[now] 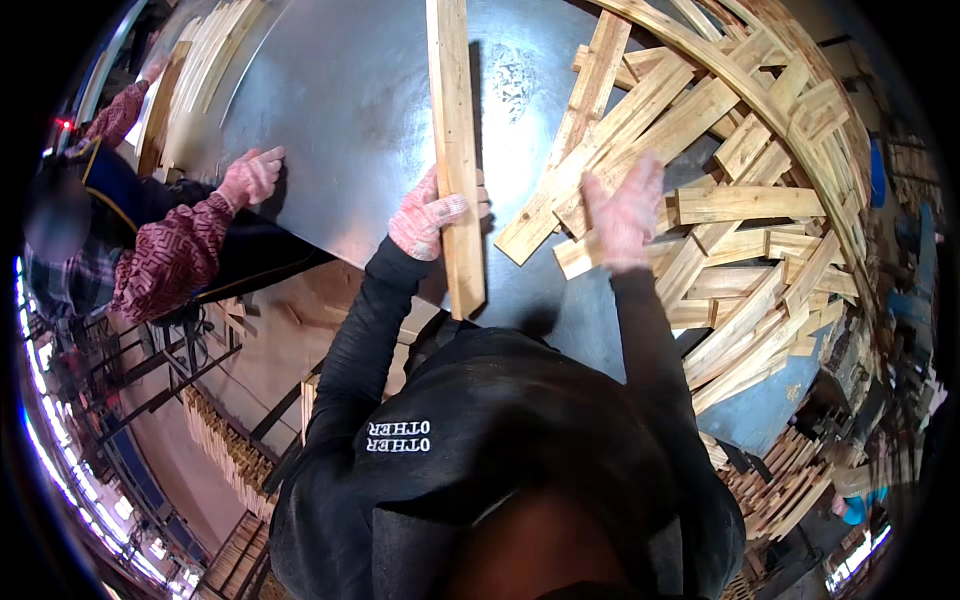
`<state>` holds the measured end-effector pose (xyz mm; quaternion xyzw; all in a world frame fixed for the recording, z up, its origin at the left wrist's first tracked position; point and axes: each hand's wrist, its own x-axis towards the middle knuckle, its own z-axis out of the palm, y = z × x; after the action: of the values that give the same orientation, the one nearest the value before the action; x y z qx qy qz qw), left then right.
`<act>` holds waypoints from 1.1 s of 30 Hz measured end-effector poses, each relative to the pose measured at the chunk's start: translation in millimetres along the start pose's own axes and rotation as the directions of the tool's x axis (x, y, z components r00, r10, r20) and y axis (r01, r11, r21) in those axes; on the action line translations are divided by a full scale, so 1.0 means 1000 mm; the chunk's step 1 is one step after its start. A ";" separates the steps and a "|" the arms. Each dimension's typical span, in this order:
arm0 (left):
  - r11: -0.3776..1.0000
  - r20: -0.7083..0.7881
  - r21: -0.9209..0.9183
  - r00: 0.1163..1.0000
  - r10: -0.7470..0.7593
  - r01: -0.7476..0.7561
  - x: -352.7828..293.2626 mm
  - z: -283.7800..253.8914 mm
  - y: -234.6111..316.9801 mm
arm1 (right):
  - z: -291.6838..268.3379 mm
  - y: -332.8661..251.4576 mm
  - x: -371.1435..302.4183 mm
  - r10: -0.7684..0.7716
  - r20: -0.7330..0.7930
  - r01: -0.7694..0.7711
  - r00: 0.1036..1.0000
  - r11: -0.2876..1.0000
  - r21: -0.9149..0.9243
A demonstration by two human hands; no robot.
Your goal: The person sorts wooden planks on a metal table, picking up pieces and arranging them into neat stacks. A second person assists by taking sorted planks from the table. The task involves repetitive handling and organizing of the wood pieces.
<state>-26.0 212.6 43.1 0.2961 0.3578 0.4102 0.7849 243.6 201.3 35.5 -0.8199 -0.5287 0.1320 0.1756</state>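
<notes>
My left hand [422, 220], in a pink-and-white knit glove, grips a long wooden board [454, 110] near its lower end. The thumb lies across the board's face and fingertips show past its right edge. The board runs away from me, its far end cut off by the picture's top. My right hand [627, 212], in a similar glove, is open with fingers stretched, at the near left edge of a loose heap of wooden strips [745, 205]. A pale strip [530, 228] points toward me between my hands. Whether the right hand touches wood I cannot tell.
Beneath everything is a shiny metal table [340, 120]. A curved wooden rim [765, 100] bounds the heap on the right. At the left a co-worker's gloved hand [252, 178] rests by the table edge, near stacked strips [215, 60]. More wood stacks [225, 440] stand below.
</notes>
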 end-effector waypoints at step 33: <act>0.908 -0.571 0.406 -0.804 0.167 -0.100 -0.442 -0.106 -0.320 | 0.039 0.070 -0.023 0.049 0.181 0.016 0.982 0.941 -0.338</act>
<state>-153.1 -303.8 -119.4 -0.1967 0.7825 0.5632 -0.1784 276.1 159.1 -28.9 -0.8263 -0.5507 0.1171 -0.0192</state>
